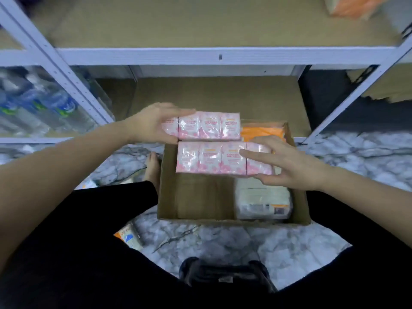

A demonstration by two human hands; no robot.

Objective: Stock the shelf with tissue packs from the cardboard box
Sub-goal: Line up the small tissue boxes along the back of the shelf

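Note:
My left hand (151,123) grips the left end of a pink tissue pack (208,126), a wrapped row of small packets, held above the far edge of the cardboard box (169,197). My right hand (287,162) holds a second pink tissue pack (214,158) by its right end, just nearer to me, over the open box. Inside the box lie an orange pack (263,132) at the far right and a white pack (263,202) at the near right. The lower shelf board (218,97) lies just beyond the box.
The white metal shelf frame (220,55) crosses the view, with an upper board holding an orange pack (354,5) at the far right. Water bottles (40,103) fill the left bay. A small orange-and-white packet (128,237) lies on the marble floor near my knee.

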